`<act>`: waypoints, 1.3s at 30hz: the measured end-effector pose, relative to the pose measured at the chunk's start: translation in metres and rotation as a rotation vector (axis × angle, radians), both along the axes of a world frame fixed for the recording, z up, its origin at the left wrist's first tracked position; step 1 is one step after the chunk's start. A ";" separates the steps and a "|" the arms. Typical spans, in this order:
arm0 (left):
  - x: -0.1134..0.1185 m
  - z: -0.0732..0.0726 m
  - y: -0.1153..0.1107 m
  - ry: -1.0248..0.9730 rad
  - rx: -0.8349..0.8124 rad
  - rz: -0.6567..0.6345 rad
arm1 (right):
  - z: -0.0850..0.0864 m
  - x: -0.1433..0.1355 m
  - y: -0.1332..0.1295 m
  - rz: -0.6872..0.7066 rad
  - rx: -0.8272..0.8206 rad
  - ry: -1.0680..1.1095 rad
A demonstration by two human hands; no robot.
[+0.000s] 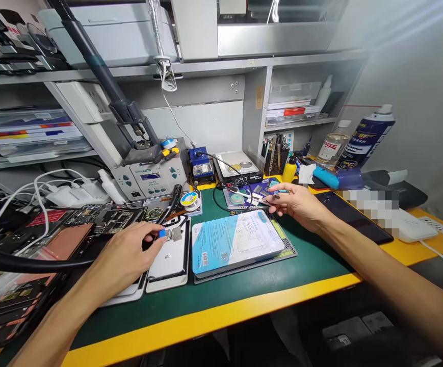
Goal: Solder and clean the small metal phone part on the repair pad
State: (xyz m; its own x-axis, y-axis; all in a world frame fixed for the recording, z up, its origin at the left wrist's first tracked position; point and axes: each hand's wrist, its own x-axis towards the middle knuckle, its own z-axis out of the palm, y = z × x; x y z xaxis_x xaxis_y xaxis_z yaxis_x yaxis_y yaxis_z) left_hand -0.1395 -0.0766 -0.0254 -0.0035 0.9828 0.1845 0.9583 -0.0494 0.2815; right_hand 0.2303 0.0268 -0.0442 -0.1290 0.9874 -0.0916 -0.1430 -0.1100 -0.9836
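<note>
Right now, both hands are spread to either side of the blue-and-white pack [236,239], which lies on a gray plate [290,250] over the green mat [252,280]. Left of the pack is a white phone [167,260], its back marked with a logo, and the left hand [133,247] reaches over its upper part. That hand's thumb and fingers are bent close together beside a blue tab [162,233]; I cannot tell whether they grip it or only touch it. The right hand [292,204] is raised just beyond the pack's far right corner, its fingers curled and nearly closed with a small dark piece [276,197] between them, the remaining fingers loosely bent. Behind the pack sit a black-fronted heater [240,176] and a blue iron stand [202,168]. Farther back on the pack's left are a solder reel [190,201] and a gray station [150,178]. A dark tablet [353,216] lies to the right of the pack, with a yellow bottle [289,171] behind it on the right and a spray can [366,140] farther that way.
</note>
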 end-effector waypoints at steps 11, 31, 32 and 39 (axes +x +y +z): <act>-0.008 0.005 0.007 0.133 0.043 -0.086 | 0.001 -0.002 0.000 -0.007 0.004 -0.005; 0.122 0.025 0.011 0.263 -0.063 -0.328 | 0.002 0.003 0.004 -0.044 0.012 0.046; 0.128 0.027 0.006 0.297 -0.047 -0.247 | 0.001 0.004 0.005 -0.045 0.011 0.050; 0.163 0.025 -0.013 0.443 -0.083 -0.103 | 0.000 0.006 0.007 -0.050 -0.003 0.030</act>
State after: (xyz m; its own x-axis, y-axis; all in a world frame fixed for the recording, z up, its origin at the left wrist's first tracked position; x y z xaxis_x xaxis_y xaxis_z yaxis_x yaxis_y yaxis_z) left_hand 0.0231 -0.0896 -0.0008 0.1565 0.9854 0.0670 0.9783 -0.1453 -0.1475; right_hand 0.2360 0.0334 -0.0445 -0.0822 0.9924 -0.0914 -0.1779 -0.1049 -0.9785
